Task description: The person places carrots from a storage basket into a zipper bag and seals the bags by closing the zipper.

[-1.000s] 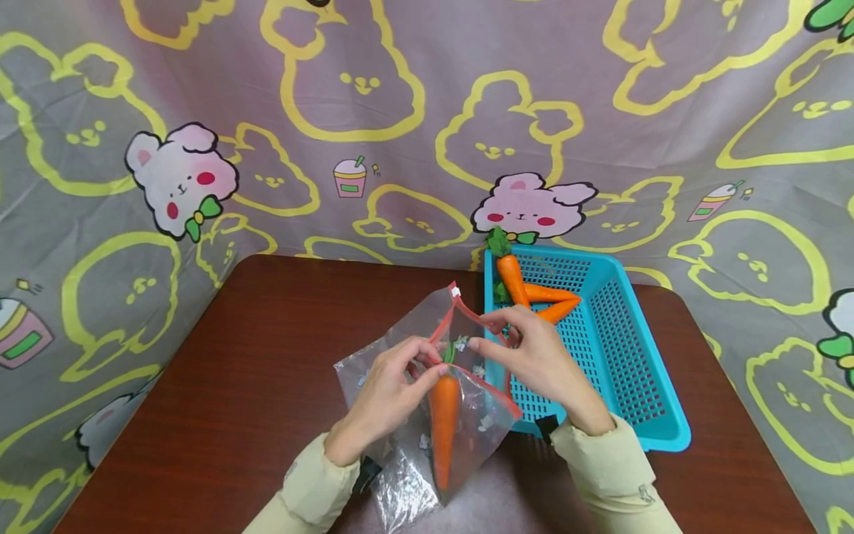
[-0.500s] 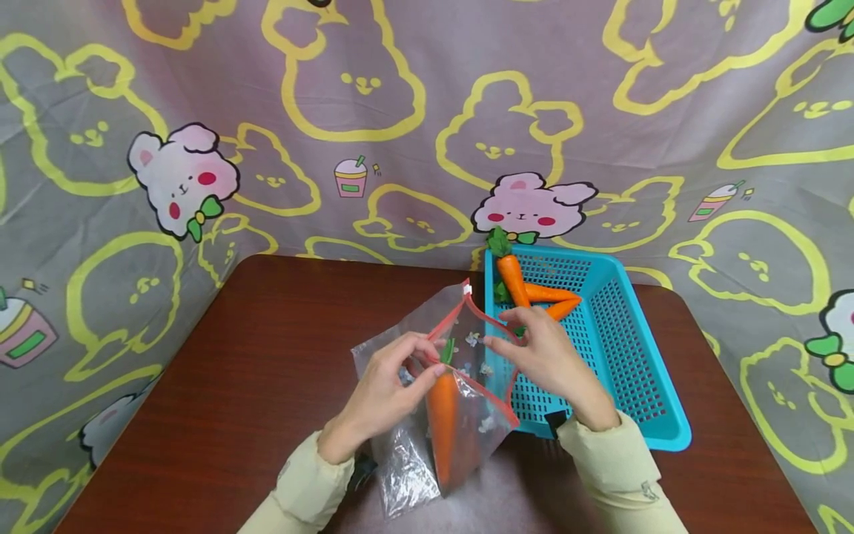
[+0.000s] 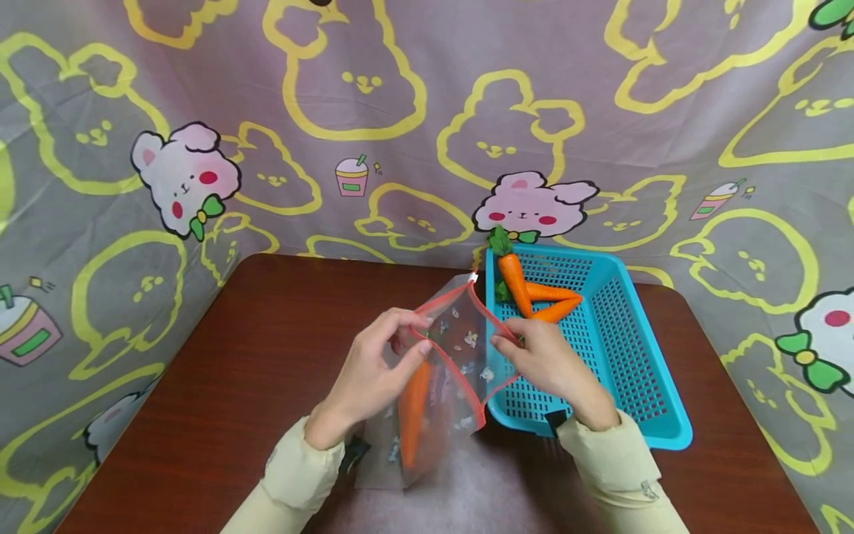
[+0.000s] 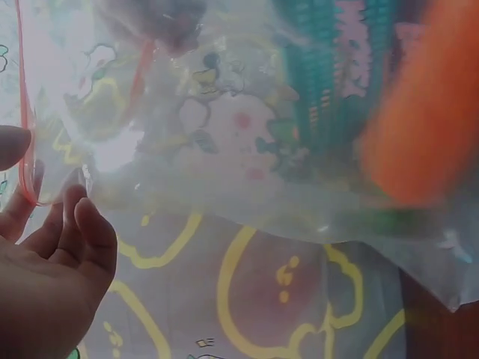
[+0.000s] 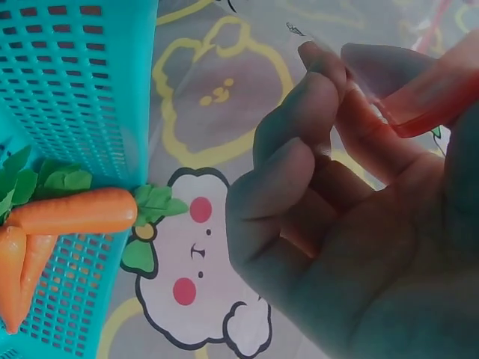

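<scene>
A clear zip bag [image 3: 454, 393] with a red zip rim and small printed figures hangs between my hands, its mouth spread wide. Inside it an orange carrot [image 3: 415, 415] stands steeply, tip down; its top is partly hidden by my left fingers. My left hand [image 3: 373, 371] pinches the near left side of the red rim between thumb and fingers. On the opposite side, my right hand [image 3: 554, 367] pinches the rim, and the right wrist view shows the red strip [image 5: 430, 105] between thumb and forefinger. In the left wrist view the carrot [image 4: 430, 112] is blurred behind the film.
A turquoise plastic basket [image 3: 657, 371] stands at the right, partly beneath my right hand. Several carrots [image 3: 514, 278] with green leaves lie at its far left corner. The brown table [image 3: 287, 348] ends at a patterned cloth [image 3: 414, 89] behind and at both sides.
My left hand has moved slightly left and up, drawing the bag and carrot leftward. The bag's mouth has widened, and my right fingers have closed on its far rim.
</scene>
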Demonstrator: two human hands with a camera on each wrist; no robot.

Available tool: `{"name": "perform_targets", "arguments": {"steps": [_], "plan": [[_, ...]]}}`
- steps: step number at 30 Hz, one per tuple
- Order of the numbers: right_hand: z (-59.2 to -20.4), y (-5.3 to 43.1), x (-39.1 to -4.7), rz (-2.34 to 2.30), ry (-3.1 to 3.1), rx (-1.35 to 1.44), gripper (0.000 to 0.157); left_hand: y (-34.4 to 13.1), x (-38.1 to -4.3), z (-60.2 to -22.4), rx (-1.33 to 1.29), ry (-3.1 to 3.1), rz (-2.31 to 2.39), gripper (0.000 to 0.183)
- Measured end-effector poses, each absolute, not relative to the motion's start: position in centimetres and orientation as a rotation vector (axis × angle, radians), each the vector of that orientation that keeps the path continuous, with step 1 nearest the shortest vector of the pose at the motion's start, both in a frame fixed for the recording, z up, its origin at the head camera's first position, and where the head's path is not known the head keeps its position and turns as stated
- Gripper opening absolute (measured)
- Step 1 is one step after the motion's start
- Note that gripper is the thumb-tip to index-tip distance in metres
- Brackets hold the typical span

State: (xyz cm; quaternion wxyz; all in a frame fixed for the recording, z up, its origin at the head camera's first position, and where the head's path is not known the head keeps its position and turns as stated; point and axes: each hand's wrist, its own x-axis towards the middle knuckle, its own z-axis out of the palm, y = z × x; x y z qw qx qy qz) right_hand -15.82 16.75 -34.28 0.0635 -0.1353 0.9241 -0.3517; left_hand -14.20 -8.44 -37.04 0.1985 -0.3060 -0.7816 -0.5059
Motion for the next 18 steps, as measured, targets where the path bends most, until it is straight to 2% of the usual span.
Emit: {"name": "perform_targets", "arguments": {"steps": [18], "plan": [[-35.0,15.9,-16.3,-1.091,2.751,-0.4,0.016,-8.9,-14.5,-33.3,-0.876,-2.176,-1.213,0.028]]}}
